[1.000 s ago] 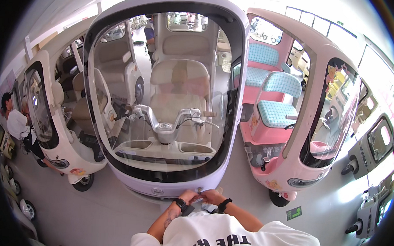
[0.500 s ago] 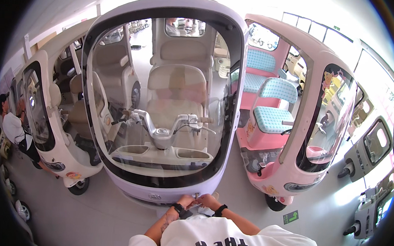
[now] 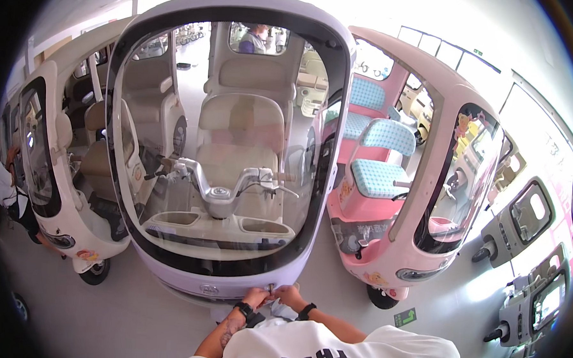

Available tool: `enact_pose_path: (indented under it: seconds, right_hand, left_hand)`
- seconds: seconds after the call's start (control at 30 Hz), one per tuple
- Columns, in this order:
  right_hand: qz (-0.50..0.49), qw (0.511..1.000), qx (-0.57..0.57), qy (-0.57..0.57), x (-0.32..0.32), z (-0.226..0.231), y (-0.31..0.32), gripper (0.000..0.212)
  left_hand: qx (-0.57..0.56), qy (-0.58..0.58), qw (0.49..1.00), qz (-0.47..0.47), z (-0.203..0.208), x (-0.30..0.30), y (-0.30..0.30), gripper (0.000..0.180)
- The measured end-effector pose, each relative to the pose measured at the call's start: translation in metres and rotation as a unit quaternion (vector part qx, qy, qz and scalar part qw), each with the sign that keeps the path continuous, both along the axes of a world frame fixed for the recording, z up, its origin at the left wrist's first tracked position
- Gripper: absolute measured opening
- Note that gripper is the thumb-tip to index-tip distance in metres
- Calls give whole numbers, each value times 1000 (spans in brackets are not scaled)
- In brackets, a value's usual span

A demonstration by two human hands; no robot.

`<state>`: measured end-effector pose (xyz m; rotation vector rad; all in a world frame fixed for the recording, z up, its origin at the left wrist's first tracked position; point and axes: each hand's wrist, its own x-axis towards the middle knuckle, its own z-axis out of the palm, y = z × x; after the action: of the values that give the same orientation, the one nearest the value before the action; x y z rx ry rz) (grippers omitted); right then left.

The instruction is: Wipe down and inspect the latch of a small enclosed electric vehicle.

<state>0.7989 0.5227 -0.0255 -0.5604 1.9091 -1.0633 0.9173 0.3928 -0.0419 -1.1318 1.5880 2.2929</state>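
A small metal fitting sits on the lower front panel of a lavender three-wheeled vehicle, just right of its round emblem. My left hand is beside this fitting, fingers pinched together. Close against it, my right hand has its fingers closed at the fitting's other side. Whatever lies between the fingertips is too small to make out. Above both hands curves the black-edged windshield; through it show a silver handlebar and a beige seat.
A pink three-wheeler with blue checked seats stands on the right, and a pale one on the left. A person in white is at the far left. Grey vehicles line the right. A green floor sign lies nearby.
The view has shifted, so the vehicles and my hands appear slightly farther left. Both hands stay at the same fitting. A person now shows more fully through the rear window.
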Motion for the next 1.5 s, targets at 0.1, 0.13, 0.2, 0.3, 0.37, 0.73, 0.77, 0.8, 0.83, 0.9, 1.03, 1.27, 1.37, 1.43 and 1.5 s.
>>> enact_pose_path:
  seconds: [0.1, 0.13, 0.2, 0.3, 0.37, 0.73, 0.77, 0.8, 0.83, 0.9, 1.03, 1.27, 1.37, 1.43, 1.5]
  right_hand:
    - [-4, 1000, -7, -12, 0, 5, 5, 23]
    - [-10, 1000, -19, -18, 3, 9, 3, 23]
    - [-14, 999, -28, -10, 1, 4, 6, 22]
    - [-4, 999, -44, 2, -4, -2, 8, 22]
    - [10, 999, -50, 11, -8, -3, 9, 22]
    - [46, 995, -65, 66, -5, -17, 5, 28]
    - [70, 986, -65, 134, -5, -24, 6, 29]
    - [86, 985, -47, 140, -5, -17, 3, 31]
    - [101, 980, -47, 165, -3, -9, 2, 31]
    - [108, 975, -45, 189, -8, 4, 0, 32]
    - [183, 940, -45, 284, -16, 8, 2, 30]
    - [112, 968, -49, 219, -22, 15, 6, 29]
    - [174, 949, -53, 256, -21, 29, 4, 30]
    - [185, 954, -54, 231, -18, 38, 3, 29]
    - [178, 956, -53, 226, -16, 44, 5, 27]
  left_hand:
    - [-1, 40, 999, 3, -13, 1, 3, 21]
    - [-17, 45, 999, 22, -19, 1, 4, 21]
    - [-22, 51, 998, 21, -17, -2, 7, 22]
    - [-37, 47, 998, 18, -3, -4, 8, 22]
    - [-47, 42, 998, 15, 6, -4, 8, 23]
    - [-23, 29, 999, 10, 1, -3, 2, 24]
    - [-35, 22, 999, -16, -3, -7, -1, 25]
    - [-45, 13, 998, -35, -8, -7, -3, 26]
    - [-44, 0, 999, -31, -13, -8, -4, 26]
    - [-3, -22, 1000, -2, 14, -12, 1, 26]
    - [29, -53, 998, -12, 20, -14, -1, 27]
    - [52, -45, 997, 18, 28, -10, 5, 31]
    - [67, -42, 996, 34, 31, -9, 6, 29]
    - [81, -15, 996, 36, 26, -8, 4, 25]
    - [94, -26, 994, 40, 30, -10, 5, 24]
